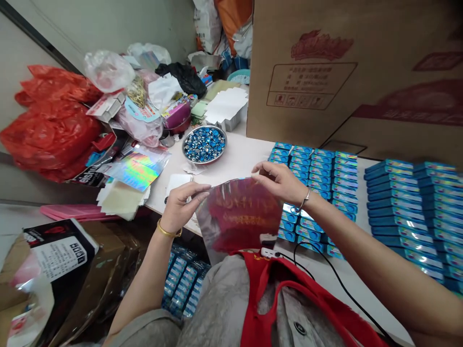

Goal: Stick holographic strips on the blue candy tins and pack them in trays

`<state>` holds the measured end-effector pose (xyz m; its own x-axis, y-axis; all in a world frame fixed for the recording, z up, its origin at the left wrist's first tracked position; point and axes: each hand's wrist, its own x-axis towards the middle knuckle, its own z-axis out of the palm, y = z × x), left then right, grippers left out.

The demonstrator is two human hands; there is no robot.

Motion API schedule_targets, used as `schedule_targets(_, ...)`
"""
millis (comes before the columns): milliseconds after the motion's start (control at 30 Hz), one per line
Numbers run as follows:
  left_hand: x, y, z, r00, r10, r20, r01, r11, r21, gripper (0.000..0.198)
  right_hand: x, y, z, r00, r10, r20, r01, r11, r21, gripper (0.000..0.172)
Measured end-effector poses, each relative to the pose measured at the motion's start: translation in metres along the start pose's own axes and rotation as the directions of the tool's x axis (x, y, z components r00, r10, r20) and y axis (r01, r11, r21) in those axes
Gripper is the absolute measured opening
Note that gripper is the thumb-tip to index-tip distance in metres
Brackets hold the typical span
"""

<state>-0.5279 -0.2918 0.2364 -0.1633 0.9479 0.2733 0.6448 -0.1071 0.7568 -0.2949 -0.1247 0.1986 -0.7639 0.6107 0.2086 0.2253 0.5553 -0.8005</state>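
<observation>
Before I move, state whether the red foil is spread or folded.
Spread: the red foil sheet hangs unfolded between left hand and right hand.

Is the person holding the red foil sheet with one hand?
No, the left hand and right hand both grip the red foil sheet.

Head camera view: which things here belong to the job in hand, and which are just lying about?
Job in hand: left hand; right hand; red-printed foil sheet, held by both; probably the stacked blue boxes.

Lying about: red plastic bags; holographic sheet; cardboard carton.
</observation>
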Motion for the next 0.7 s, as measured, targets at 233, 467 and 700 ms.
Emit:
schedule_targets(233, 0.026, 0.025, 0.011, 0.999, 0.023, 0.026, -0.022, 0.998, -0.054, 0.019, 0.002, -0.030, 0.031, 0.914, -0.384, -0.131, 0.336, 0.897, -0.287, 0.030)
schedule_targets(467, 0.031, 0.036, 0.007, 0.995, 0.039, 0.096, -0.044, 0.998, 0.051, 0.013, 0.001, -0.040, 0.031, 0.910, -0.375, -0.178, 0.333, 0.915, -0.227, 0.025)
schedule_targets(700, 0.033, 0.035, 0.013, 0.982, -0.144, 0.124, 0.153, 0.986, -0.068, 0.022, -0.007, -0.039, 0.020, 0.947, -0.294, -0.127, 0.289, 0.956, -0.056, 0.026)
